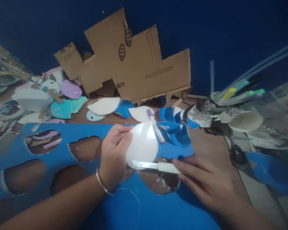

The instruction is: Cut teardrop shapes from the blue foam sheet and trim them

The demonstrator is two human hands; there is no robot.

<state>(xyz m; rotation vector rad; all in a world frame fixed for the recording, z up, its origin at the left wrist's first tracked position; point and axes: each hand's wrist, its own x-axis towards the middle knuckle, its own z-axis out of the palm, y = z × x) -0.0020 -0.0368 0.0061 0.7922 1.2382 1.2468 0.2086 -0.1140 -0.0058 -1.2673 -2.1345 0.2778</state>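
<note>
My left hand [115, 151] pinches a white rounded piece of foam sheet [142, 143], holding it over a big blue sheet [62, 147] with several oval holes cut out. My right hand [204, 180] grips the white handle of a craft knife [156, 165]. Its blade lies flat across the lower edge of the white piece. A white pen with a purple cap [156, 126] rests just beyond the white piece, on blue cut petals [177, 132].
A jagged piece of cardboard [134, 67] leans on the dark blue wall. White, blue, teal and purple cut shapes [67, 105] lie at the back left. A patterned paper cup [244, 119] and markers [240, 89] lie at the right, near a black cord.
</note>
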